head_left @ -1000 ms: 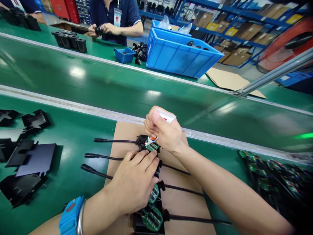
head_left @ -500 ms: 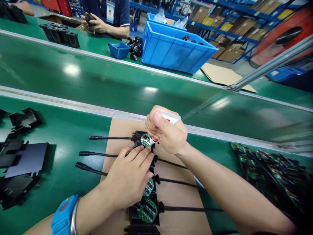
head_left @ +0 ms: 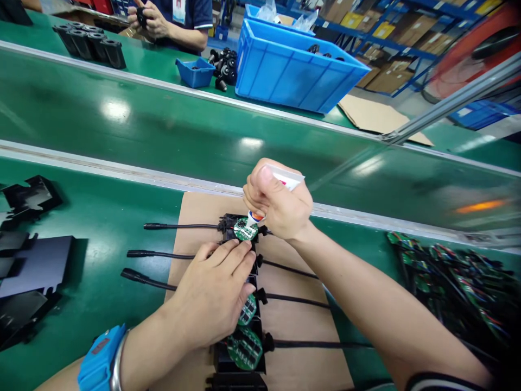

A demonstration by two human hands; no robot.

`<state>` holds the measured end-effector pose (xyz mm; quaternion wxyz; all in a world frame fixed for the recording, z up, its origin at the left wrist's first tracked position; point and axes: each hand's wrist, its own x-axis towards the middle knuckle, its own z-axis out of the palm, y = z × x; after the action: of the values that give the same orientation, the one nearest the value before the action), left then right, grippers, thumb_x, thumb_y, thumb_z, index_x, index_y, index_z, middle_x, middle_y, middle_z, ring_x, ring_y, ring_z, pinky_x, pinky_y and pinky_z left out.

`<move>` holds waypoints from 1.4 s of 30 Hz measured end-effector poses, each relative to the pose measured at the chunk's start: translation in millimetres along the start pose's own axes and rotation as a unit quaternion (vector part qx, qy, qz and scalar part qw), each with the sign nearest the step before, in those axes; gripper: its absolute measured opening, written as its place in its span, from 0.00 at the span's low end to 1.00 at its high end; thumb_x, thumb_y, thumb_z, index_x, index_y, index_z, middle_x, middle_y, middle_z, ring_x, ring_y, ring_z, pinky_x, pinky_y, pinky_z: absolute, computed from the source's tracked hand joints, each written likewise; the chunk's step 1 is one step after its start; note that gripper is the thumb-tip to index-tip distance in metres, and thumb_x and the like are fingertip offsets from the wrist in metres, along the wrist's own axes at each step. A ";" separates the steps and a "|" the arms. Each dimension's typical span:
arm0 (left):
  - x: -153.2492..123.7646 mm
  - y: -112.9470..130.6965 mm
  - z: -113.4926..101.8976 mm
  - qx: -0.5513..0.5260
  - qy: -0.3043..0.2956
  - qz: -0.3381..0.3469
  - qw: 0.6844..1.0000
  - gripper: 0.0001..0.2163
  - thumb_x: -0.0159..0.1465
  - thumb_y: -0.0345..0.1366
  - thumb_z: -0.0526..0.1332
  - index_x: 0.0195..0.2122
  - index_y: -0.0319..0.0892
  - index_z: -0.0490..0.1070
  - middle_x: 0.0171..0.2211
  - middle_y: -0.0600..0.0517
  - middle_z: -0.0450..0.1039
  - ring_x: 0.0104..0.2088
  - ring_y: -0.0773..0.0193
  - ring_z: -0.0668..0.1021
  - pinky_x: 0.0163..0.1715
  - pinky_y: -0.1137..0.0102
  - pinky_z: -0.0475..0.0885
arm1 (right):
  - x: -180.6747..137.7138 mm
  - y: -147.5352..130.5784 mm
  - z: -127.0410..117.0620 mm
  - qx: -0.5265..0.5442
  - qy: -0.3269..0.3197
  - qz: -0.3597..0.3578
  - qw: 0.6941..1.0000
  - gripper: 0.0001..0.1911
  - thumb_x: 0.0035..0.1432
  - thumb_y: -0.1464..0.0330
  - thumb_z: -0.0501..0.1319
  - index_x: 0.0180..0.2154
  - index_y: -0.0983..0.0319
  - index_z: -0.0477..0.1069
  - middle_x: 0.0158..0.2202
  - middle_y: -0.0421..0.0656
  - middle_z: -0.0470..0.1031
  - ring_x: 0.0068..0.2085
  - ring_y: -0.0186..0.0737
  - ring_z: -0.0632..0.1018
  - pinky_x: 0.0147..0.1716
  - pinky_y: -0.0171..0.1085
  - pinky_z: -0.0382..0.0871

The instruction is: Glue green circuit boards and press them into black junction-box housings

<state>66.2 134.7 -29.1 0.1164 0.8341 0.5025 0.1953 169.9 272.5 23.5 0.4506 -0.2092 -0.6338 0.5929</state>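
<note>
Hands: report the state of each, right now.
Left hand: open, laid palm down over the black housings.
Right hand: closed around a white tube, nozzle at the farthest circuit board.

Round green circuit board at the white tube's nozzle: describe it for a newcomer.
Find the flat brown cardboard sheet on the green bench, then the row of boxy black housings along it. At the row's far end, just beyond the left hand, is the round green circuit board. Unlike the other boards, it has the nozzle of the white tube in the right hand at its surface.
</note>
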 end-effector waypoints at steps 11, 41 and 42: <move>-9.7 14.9 -16.9 0.027 0.015 0.007 1.000 0.17 0.70 0.38 0.50 0.56 0.36 0.67 0.57 0.46 0.69 0.55 0.54 0.68 0.53 0.59 0.58 | -12.2 -23.3 -7.3 0.041 -0.004 -0.007 0.999 0.21 0.60 0.55 0.60 0.23 0.59 0.59 0.16 0.33 0.55 0.16 0.29 0.59 0.15 0.33 0.57; -50.6 22.3 -18.9 0.068 -0.041 -0.006 0.997 0.20 0.70 0.36 0.48 0.61 0.38 0.62 0.62 0.49 0.63 0.47 0.54 0.70 0.45 0.60 0.61 | -67.5 -24.6 17.6 0.073 -0.016 0.044 0.996 0.19 0.63 0.58 0.57 0.24 0.60 0.60 0.17 0.33 0.51 0.17 0.28 0.53 0.16 0.33 0.45; -50.7 22.2 -19.0 0.068 -0.042 -0.005 0.997 0.20 0.70 0.36 0.49 0.61 0.39 0.62 0.63 0.49 0.62 0.47 0.55 0.70 0.45 0.60 0.61 | -67.6 -25.2 16.1 0.067 -0.014 0.045 0.997 0.19 0.62 0.58 0.57 0.24 0.60 0.60 0.17 0.33 0.51 0.17 0.28 0.54 0.16 0.33 0.45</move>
<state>54.2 79.5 -13.9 0.0811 0.8448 0.5138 0.1250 197.7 204.1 27.1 0.4281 -0.1986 -0.5890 0.6560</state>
